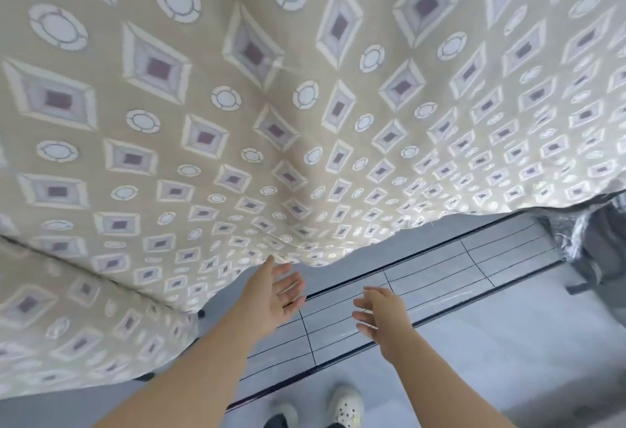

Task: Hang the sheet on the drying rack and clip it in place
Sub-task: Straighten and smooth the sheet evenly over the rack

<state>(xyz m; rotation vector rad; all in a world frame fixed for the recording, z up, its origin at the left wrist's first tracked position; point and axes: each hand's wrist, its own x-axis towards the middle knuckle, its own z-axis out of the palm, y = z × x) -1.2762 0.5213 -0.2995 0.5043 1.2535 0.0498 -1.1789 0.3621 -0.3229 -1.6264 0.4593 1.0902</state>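
Looking down past my own arms, I see nearest to me a pair of pale clogs on the grey floor. Just beyond them a band of tiles with dark grout lines runs across the floor from lower left to upper right.

Above that, my right hand hangs over the tiled band with the grip wide, fingers spread and slightly curled, holding nothing and clear of the cloth. My left hand is stretched further forward, palm turned inward, grip also wide; its thumb tip reaches the bottom hem of the sheet, but the fingers are not closed on any fabric.

The sheet fills most of the view beyond the hands: beige cloth printed with pale diamonds and rings, hanging in front of me and sloping away upward, its lower edge dipping to a low point right at my left thumb. A long crease runs up from that point. To the left, a lower fold of the same cloth drapes nearer the floor. The rack itself is hidden behind the fabric. At the far right edge a dark, blurred object stands on the floor; I cannot tell what it is.
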